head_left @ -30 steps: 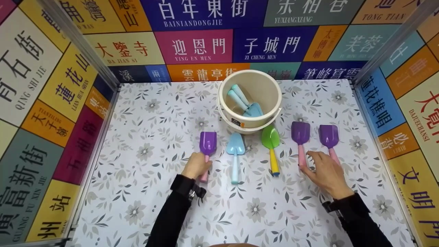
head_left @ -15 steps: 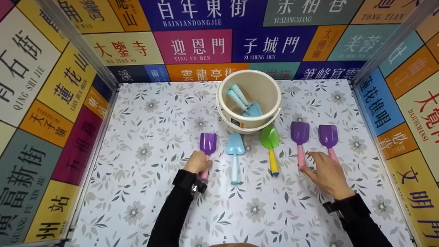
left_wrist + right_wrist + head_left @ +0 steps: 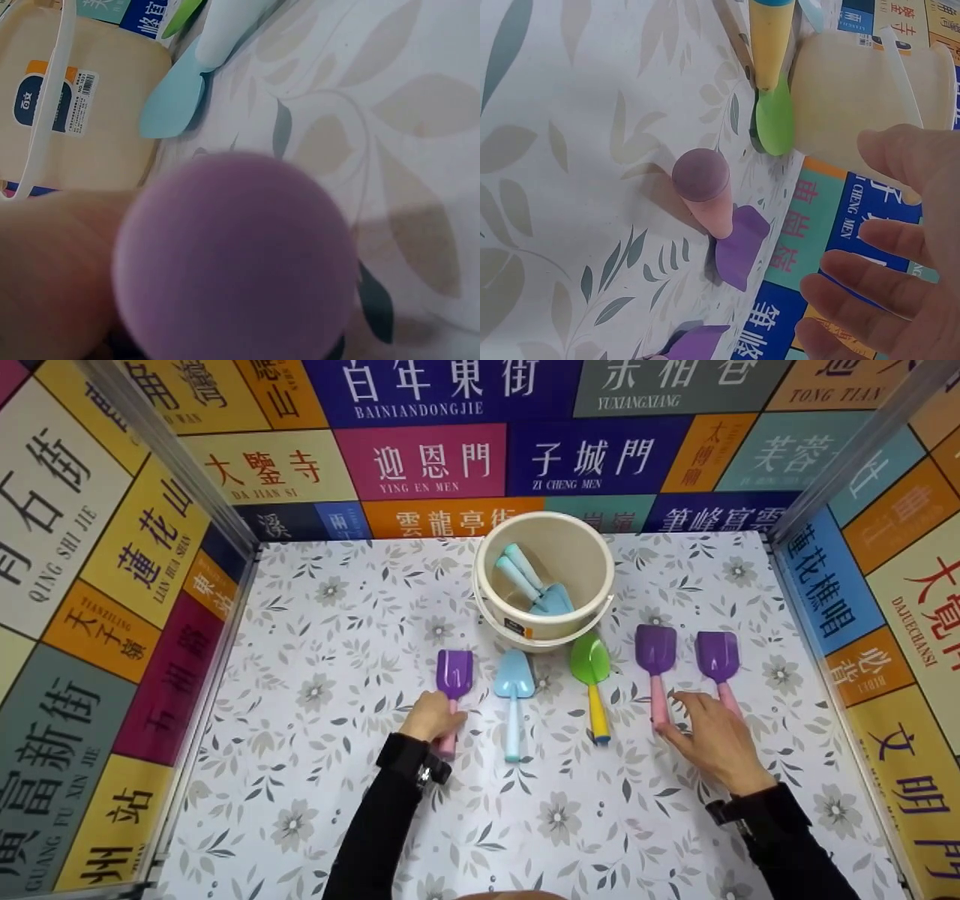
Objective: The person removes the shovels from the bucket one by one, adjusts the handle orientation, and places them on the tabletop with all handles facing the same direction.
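Dark sleeves lay nearest, at 5 and 7 o'clock. Left hand had its fingers curled round the pink handle of the first scoop, purple blade toward 12; whether it rested on the table could not be told. Right hand: fingers loosely bent, thumb well apart, nothing held. Second scoop lay at its 11 o'clock, handle end by the thumb, contact unclear; third scoop at its 12, handle partly hidden. Blue trowel lay near left hand's 3 o'clock, green trowel at right hand's 10. Beyond, the bucket stood upright, two blue tools inside, grips toward 11. Farthest, at 12: lettered wall.
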Available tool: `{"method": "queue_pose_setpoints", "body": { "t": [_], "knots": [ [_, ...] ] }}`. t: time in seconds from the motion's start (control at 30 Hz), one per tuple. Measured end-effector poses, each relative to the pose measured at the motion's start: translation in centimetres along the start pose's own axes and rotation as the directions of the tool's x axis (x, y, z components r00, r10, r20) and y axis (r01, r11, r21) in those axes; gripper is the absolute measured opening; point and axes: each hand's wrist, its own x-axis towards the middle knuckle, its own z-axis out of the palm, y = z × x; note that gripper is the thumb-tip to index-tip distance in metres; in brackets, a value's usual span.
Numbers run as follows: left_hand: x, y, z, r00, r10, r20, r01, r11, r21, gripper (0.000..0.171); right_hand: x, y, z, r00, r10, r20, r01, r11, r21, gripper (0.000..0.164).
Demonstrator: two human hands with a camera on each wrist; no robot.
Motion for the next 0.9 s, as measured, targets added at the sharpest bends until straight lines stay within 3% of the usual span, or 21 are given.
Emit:
{"method": "queue_pose_setpoints", "body": {
  "t": [0.27,0.43,0.63,0.77,0.9],
  "knots": [
    [-0.2,0.0,0.0,1.0,0.003,-0.01,-0.003,1.0,-0.024,0.029,-0.1,0.2,0.0,1.0,-0.019,-0.016,0.019,1.0,-0.002,0.057],
    [-0.2,-0.2,0.0,0.999,0.024,-0.03,-0.025,0.999,-0.028,0.035,0.0,0.2,0.0,1.0,-0.019,-0.02,0.019,1.0,0.001,0.056],
    [-0.9,-0.6,0.4,0.984,0.078,-0.16,-0.084,0.996,-0.033,0.039,0.0,0.1,0.0,1.0,-0.016,-0.017,0.017,1.0,0.011,0.057],
    [-1.1,-1.0,0.3,0.975,0.07,-0.212,-0.078,0.996,-0.032,0.046,0.1,0.1,-0.3,1.0,0.004,0.005,-0.004,1.0,0.013,0.058],
    [-0.7,-2.3,0.3,0.948,0.113,-0.297,-0.118,0.993,0.0,0.045,0.2,0.2,-0.5,0.999,0.028,0.031,-0.029,1.0,0.012,0.058]
  ]
}}
